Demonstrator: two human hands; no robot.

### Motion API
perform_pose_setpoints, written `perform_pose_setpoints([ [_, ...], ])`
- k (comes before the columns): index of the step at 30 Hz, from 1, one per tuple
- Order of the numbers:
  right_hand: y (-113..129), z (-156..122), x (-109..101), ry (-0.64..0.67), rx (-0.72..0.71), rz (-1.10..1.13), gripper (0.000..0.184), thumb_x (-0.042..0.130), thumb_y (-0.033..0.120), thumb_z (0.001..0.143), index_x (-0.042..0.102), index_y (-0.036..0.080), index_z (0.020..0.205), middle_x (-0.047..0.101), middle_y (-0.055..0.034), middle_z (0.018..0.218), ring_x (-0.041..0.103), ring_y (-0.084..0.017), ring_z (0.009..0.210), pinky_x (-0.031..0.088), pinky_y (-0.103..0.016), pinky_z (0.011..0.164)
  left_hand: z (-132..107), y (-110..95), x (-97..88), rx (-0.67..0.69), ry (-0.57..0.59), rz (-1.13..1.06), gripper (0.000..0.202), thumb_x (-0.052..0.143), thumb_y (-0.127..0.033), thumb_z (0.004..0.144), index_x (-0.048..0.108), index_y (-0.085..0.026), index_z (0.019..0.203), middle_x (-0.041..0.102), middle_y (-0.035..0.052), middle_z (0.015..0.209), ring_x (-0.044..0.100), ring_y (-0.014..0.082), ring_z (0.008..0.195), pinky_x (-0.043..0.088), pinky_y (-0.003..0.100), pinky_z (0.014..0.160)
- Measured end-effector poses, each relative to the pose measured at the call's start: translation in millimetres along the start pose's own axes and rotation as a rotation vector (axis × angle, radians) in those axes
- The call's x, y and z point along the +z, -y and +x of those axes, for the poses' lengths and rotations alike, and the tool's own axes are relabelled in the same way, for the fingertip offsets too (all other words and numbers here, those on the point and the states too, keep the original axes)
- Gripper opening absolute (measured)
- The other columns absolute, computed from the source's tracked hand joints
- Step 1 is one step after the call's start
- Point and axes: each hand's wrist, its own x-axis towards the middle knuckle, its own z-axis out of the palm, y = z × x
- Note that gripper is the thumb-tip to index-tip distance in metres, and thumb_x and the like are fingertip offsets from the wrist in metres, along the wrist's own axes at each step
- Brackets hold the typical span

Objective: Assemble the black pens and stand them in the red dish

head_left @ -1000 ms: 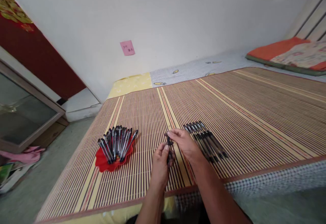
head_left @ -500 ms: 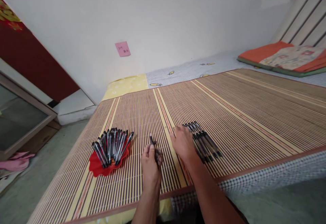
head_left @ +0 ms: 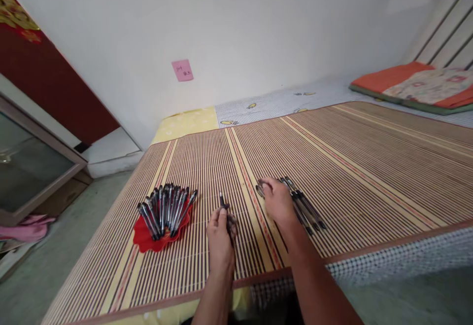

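My left hand [head_left: 220, 229] is closed around a pen [head_left: 222, 200], whose pale tip and dark grip stick out above the thumb. Further right, the fingers of my right hand [head_left: 278, 199] are pinched at the end of a dark pen [head_left: 259, 190]; most of it is hidden by the hand. Just beside that hand, a row of black pens [head_left: 306, 205] lies slanted on the striped mat [head_left: 207, 162]. To the left of my hands, a red scalloped dish [head_left: 142, 234] holds several clear-barrelled pens [head_left: 168, 206] with dark caps, fanned out.
The mat covers a bed with a checked sheet [head_left: 266, 105] against a white wall [head_left: 281, 29]. A folded orange quilt [head_left: 391, 81] rests at the far right. A pink note [head_left: 182, 70] is stuck on the wall. A glass-panelled door [head_left: 33, 162] stands at the left.
My right hand has lifted a pen off the left side of the row, leaving fewer pens lying there. The left hand still holds its pen. The view has shifted slightly.
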Motion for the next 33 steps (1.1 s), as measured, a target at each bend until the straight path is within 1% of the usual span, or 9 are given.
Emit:
perform_pose_setpoints([
  [2, -4.4, 1.1, -1.7, -0.016, -0.015, -0.129, 0.032, 0.043, 0.013, 0.093, 0.070, 0.010, 0.111, 0.071, -0.0152, 0.111, 0.065, -0.023, 0.103, 0.046, -0.031, 0.090, 0.3, 0.1, 0.2, 0.002, 0.005, -0.006, 0.036, 0.076, -0.046, 0.075, 0.062, -0.017, 0.091, 0.057, -0.0048, 0.060, 0.046, 0.0063, 0.045, 0.032, 0.017, 0.041],
  [6, -5.0, -1.9, 4.0, 0.107, -0.023, -0.458, 0.022, 0.055, 0.014, 0.091, 0.071, 0.008, 0.105, 0.070, -0.0184, 0.105, 0.063, -0.028, 0.102, 0.043, -0.034, 0.088, 0.2, 1.7, 1.6, -0.001, 0.025, -0.018, 0.038, 0.077, -0.046, 0.074, 0.063, -0.016, 0.092, 0.052, -0.0070, 0.056, 0.042, 0.0056, 0.043, 0.029, 0.017, 0.039],
  [8, -1.8, -3.8, 8.7, 0.157, -0.011, -0.526, 0.018, 0.060, 0.016, 0.089, 0.071, 0.010, 0.102, 0.071, -0.0178, 0.104, 0.063, -0.028, 0.102, 0.042, -0.033, 0.085, -0.5, 2.2, 2.3, -0.014, 0.030, -0.020, 0.039, 0.078, -0.047, 0.073, 0.062, -0.016, 0.091, 0.051, -0.0071, 0.057, 0.042, 0.0055, 0.043, 0.029, 0.017, 0.040],
  [14, 7.7, -9.0, 17.4, 0.265, -0.003, -0.483, 0.014, 0.061, 0.013, 0.085, 0.068, 0.015, 0.097, 0.073, -0.0112, 0.099, 0.068, -0.021, 0.092, 0.041, -0.027, 0.076, -4.7, 0.4, 3.0, -0.028, 0.084, 0.019, 0.040, 0.077, -0.050, 0.075, 0.065, -0.015, 0.091, 0.053, -0.0056, 0.060, 0.044, 0.0057, 0.047, 0.032, 0.016, 0.043],
  [19, 11.2, -13.0, 22.5, 0.233, -0.060, -0.490, 0.021, 0.066, 0.025, 0.084, 0.067, 0.014, 0.102, 0.071, -0.0142, 0.103, 0.067, -0.026, 0.097, 0.043, -0.031, 0.078, -4.1, -0.5, 3.8, -0.022, 0.088, 0.052, 0.042, 0.078, -0.050, 0.073, 0.066, -0.015, 0.093, 0.057, -0.0036, 0.061, 0.047, 0.0068, 0.049, 0.033, 0.016, 0.044],
  [22, 13.8, -14.1, 26.1, 0.250, -0.037, -0.479, 0.017, 0.062, 0.016, 0.085, 0.067, 0.014, 0.101, 0.070, -0.0145, 0.104, 0.067, -0.025, 0.096, 0.043, -0.031, 0.079, -3.7, -0.1, 4.1, -0.010, 0.093, 0.056, 0.042, 0.078, -0.050, 0.072, 0.066, -0.015, 0.092, 0.057, -0.0035, 0.060, 0.045, 0.0067, 0.047, 0.032, 0.016, 0.043],
  [27, 12.2, -11.6, 29.8, 0.227, 0.022, -0.281, 0.031, 0.057, 0.009, 0.081, 0.065, 0.012, 0.111, 0.069, -0.0155, 0.109, 0.066, -0.023, 0.100, 0.044, -0.029, 0.083, -4.7, -1.0, 3.5, -0.017, 0.091, 0.090, 0.041, 0.076, -0.050, 0.074, 0.066, -0.015, 0.092, 0.056, -0.0032, 0.062, 0.047, 0.0074, 0.050, 0.035, 0.017, 0.045],
  [30, 7.6, -6.1, 30.0, 0.217, 0.020, 0.019, 0.021, 0.058, 0.014, 0.078, 0.067, 0.014, 0.097, 0.071, -0.0109, 0.096, 0.067, -0.021, 0.091, 0.047, -0.030, 0.082, -4.8, -1.6, 3.0, -0.014, 0.106, 0.131, 0.040, 0.075, -0.051, 0.076, 0.067, -0.016, 0.093, 0.055, -0.0035, 0.061, 0.046, 0.0078, 0.050, 0.036, 0.018, 0.046],
  [33, 4.5, -0.8, 29.8, 0.224, 0.106, 0.431, 0.010, 0.062, 0.023, 0.074, 0.063, 0.017, 0.082, 0.069, -0.0037, 0.077, 0.065, -0.019, 0.074, 0.048, -0.029, 0.072, -5.1, -2.1, 3.5, 0.011, 0.127, 0.159, 0.037, 0.073, -0.050, 0.077, 0.066, -0.016, 0.089, 0.055, -0.0037, 0.060, 0.044, 0.0076, 0.048, 0.034, 0.018, 0.046],
])
